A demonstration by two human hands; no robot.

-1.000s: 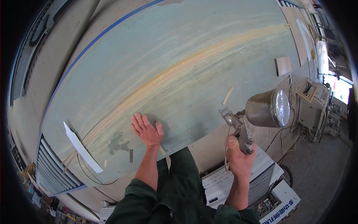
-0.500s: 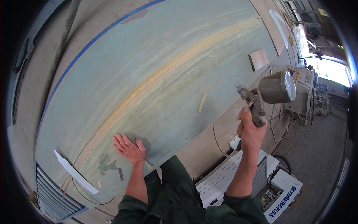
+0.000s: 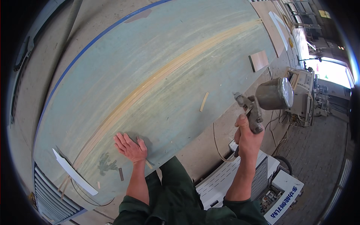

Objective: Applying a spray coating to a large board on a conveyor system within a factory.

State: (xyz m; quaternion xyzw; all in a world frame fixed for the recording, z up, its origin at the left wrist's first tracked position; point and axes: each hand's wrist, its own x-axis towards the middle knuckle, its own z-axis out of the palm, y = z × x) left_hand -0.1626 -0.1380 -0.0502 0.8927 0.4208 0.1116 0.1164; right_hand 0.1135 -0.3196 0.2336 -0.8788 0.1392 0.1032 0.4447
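Observation:
In my right hand (image 3: pixel 249 138) is a paint spray gun (image 3: pixel 250 107), gripped by its handle and held up over the near right edge of the table. Its round metal cup (image 3: pixel 275 93) sticks out to the right, and its nozzle faces left. My left hand (image 3: pixel 132 147) rests on the grey-green tabletop (image 3: pixel 180 112) with fingers stretched out. Just beyond that hand, long thin wooden strips (image 3: pixel 165 73) run in a bundle diagonally across the top to the far right. A thin wood offcut (image 3: pixel 149 164) lies beside my left wrist.
A white strip (image 3: pixel 75 172) lies at the left end. Small wood pieces (image 3: pixel 204 101) are scattered about, with a square board (image 3: pixel 258 61) at the right. Below the table stands a white machine (image 3: pixel 228 180); a hose (image 3: pixel 216 138) hangs nearby. Another machine (image 3: pixel 302 90) is farther right.
My right hand has brought the spray gun slightly left and lower. The left hand stays in place on the tabletop.

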